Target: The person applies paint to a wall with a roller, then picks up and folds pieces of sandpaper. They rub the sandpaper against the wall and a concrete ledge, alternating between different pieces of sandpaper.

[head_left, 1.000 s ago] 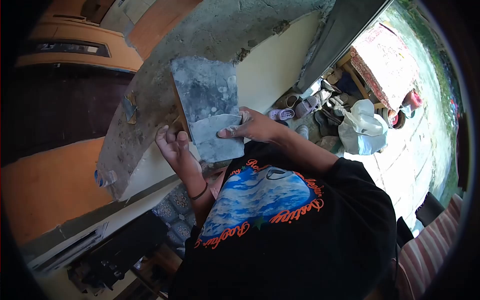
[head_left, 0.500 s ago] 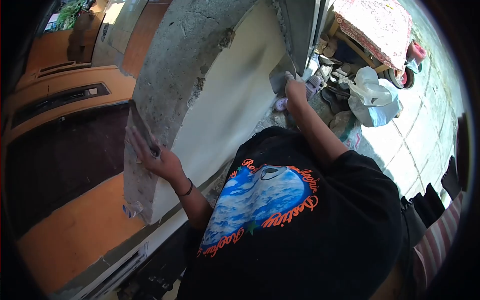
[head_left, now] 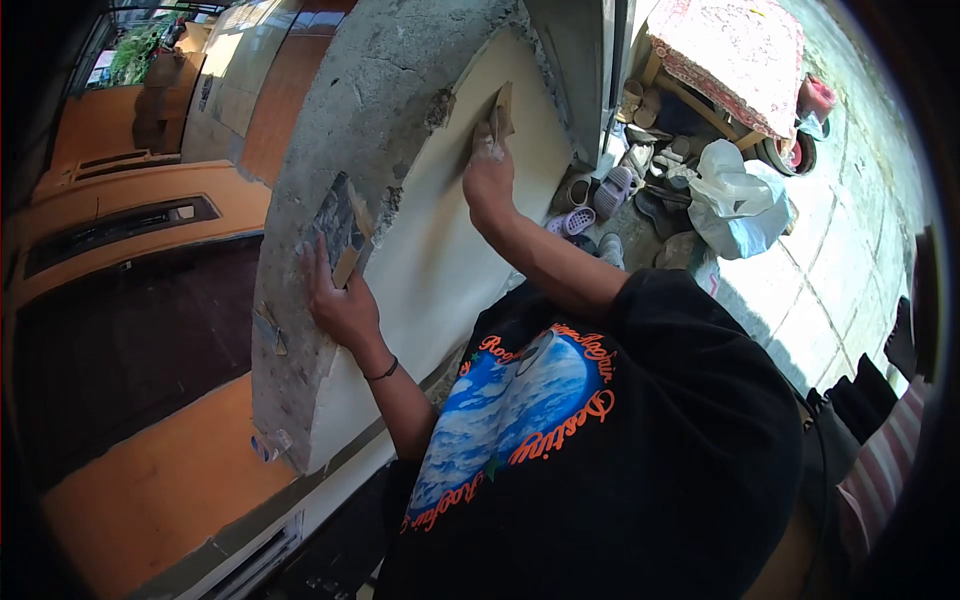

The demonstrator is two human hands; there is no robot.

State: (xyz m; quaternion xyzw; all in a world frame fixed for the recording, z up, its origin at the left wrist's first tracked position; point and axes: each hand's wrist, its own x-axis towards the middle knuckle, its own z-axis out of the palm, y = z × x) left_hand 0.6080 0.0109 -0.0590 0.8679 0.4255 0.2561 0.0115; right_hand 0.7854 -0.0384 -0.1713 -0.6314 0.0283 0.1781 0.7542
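My left hand (head_left: 345,305) is closed around a wide putty knife (head_left: 338,215), its grey blade smeared and a tan strip along one side. It is over the rough grey concrete top of the low wall (head_left: 340,110). My right hand (head_left: 488,180) grips a second putty knife (head_left: 504,112), seen nearly edge-on, at the smooth off-white plastered face (head_left: 430,230) of that wall. Whitish smears mark the right fingers. Broken, crumbly mortar (head_left: 390,215) runs along the border between concrete and plaster.
A small flat metallic piece (head_left: 268,330) lies on the concrete. Shoes and clogs (head_left: 612,192), a white plastic bag (head_left: 735,200) and a cloth-covered table (head_left: 725,60) are to the right. A grey door frame (head_left: 580,70) borders the plaster. Orange panels (head_left: 170,460) lie left.
My right hand has swung left from beside the door frame onto the plastered face with its knife. My left hand has shifted slightly right, turning its blade so the broad side shows.
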